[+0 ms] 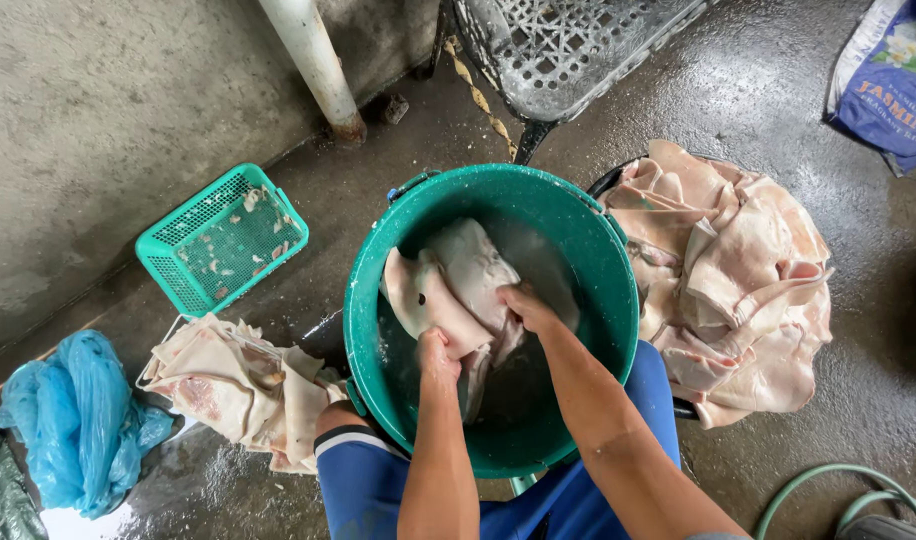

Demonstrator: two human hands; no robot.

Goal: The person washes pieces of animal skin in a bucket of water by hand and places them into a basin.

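While both hands work inside the green bucket [368,330], treat that bucket as the reference point for everything else. It sits on the wet concrete floor [858,400], between the person's knees, and holds cloudy water.

Just right of the bucket lies the largest heap of pale pork skin sheets [748,290], overhanging a dark container whose rim barely shows. Left of and below the bucket, a smaller stack of skins [228,380] rests on a wire rack. Further left lies a blue plastic bag [73,420]. Up and left of the bucket stands a turquoise mesh basket [223,240] with a few scraps.

Inside the bucket, one skin piece [458,280] lies half submerged against the far wall. The left hand [436,352] is closed on its lower edge. The right hand [526,308] presses on its upper surface with curled fingers; whether it grips cannot be told.

Judged from this, good practice is to anchor the slippery sheet firmly with one hand, rub with the other, keep it under the water, and keep washed and unwashed heaps apart.
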